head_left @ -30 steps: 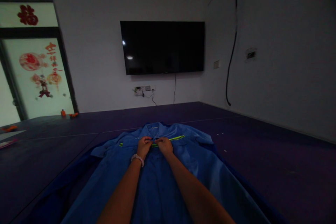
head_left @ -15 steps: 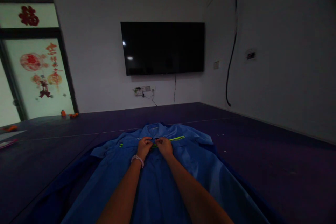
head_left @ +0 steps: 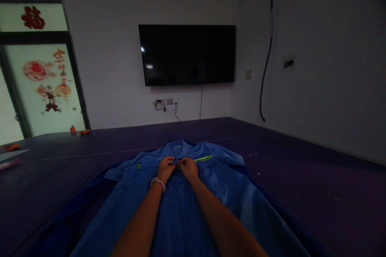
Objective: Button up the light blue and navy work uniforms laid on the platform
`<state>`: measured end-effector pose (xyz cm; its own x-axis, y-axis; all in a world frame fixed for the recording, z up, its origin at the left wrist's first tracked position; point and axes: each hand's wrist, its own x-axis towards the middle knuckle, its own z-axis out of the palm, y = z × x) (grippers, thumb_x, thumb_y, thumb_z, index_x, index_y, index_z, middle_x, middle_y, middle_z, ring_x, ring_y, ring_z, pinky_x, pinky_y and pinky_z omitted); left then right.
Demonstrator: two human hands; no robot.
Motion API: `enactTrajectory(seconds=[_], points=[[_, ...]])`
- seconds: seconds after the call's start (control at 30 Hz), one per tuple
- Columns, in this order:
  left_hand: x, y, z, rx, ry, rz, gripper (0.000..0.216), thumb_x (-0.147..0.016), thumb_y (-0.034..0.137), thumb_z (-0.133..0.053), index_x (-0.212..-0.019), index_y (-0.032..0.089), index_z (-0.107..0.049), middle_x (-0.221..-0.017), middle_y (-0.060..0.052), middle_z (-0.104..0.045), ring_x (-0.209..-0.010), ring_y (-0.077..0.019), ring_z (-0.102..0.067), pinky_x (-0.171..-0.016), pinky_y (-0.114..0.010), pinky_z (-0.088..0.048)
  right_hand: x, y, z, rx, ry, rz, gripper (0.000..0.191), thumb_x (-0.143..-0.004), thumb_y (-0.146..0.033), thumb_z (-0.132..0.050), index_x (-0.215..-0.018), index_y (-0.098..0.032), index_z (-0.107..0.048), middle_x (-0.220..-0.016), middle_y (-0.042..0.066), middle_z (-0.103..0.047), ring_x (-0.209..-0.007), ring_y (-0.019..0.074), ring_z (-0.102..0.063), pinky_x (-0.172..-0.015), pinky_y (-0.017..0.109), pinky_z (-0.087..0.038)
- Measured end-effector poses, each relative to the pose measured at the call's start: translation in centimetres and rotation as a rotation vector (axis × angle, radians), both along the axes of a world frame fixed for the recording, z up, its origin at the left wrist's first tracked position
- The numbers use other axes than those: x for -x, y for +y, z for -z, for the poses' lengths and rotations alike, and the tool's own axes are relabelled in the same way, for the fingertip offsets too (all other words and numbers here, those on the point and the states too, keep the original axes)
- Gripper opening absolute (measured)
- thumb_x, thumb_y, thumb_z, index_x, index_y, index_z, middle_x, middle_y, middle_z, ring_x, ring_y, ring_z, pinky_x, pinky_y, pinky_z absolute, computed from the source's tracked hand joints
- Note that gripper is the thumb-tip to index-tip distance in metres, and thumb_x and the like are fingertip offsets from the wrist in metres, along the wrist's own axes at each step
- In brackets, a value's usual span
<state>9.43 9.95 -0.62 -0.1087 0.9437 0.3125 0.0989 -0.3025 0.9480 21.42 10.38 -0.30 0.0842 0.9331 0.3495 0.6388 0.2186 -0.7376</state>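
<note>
Free room right of the shirt (head_left: 177, 213), forearms (head_left: 143, 217) over its middle

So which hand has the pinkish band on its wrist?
The left hand: the pale pinkish band circles its wrist. The right hand has a bare wrist, though both are at the blue shirt front.

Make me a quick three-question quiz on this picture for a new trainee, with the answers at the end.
1. True or false: a pale band circles the wrist of the left hand.
2. Where do the left hand and the right hand meet the blue shirt?
A: at a sleeve opening
B: on the front, just below the collar
C: at the bottom hem
3. Fill in the blank: the stripe across the shirt's chest is ____ in color.

Key: 1 true; 2 B; 3 yellow-green.
</note>
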Motion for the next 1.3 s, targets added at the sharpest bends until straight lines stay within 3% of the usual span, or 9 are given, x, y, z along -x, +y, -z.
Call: enactTrajectory(seconds=[0.83,1.3], points=[[-0.04,0.86,0.32,-0.174,0.168,-0.063,0.023,-0.053,0.006,-0.059,-0.074,0.016,-0.058,-0.062,0.002,-0.059,-0.059,-0.0103,-0.055,-0.055,-0.019,-0.040,-0.04,0.39,-0.01,0.071,-0.090,0.003,0.024,-0.080,-0.035,-0.049,-0.083,-0.021,-0.067,-0.086,0.003,-0.069,-0.081,0.0152,-0.061,-0.061,0.020,-0.038],[-0.04,0.80,0.29,-0.158,0.181,-0.072,0.025,-0.056,0.005,-0.054,-0.078,0.015,-0.060,-0.057,0.004,-0.056,-0.056,-0.0099,-0.055,-0.057,-0.020,-0.042,0.02,0.30,0.14,0.041,-0.059,0.004,0.023,-0.081,-0.034,-0.048,-0.086,-0.020,-0.066,-0.086,0.003,-0.069,-0.080,0.0144,-0.062,-0.064,0.019,-0.039]])
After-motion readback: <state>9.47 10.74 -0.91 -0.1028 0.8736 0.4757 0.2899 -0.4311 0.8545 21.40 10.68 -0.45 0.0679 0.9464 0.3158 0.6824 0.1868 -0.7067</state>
